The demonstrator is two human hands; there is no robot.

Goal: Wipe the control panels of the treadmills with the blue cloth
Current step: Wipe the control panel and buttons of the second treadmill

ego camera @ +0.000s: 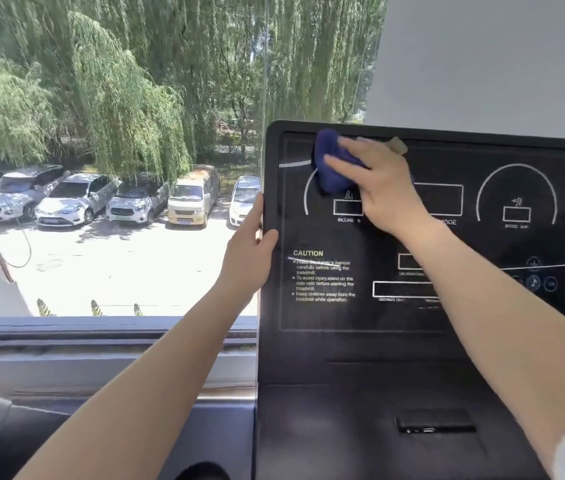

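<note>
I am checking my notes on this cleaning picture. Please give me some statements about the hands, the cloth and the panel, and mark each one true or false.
1. The right hand presses the blue cloth on the upper left part of the control panel. True.
2. The left hand holds a second cloth. False: it holds no cloth; it grips the left edge of the panel.
3. The cloth covers the CAUTION text. False: the cloth is higher, near the INCLINE gauge, and the text is uncovered.
4. Through the window parked cars and green trees are visible. True.
5. The panel's display boxes are dark. True.
</note>
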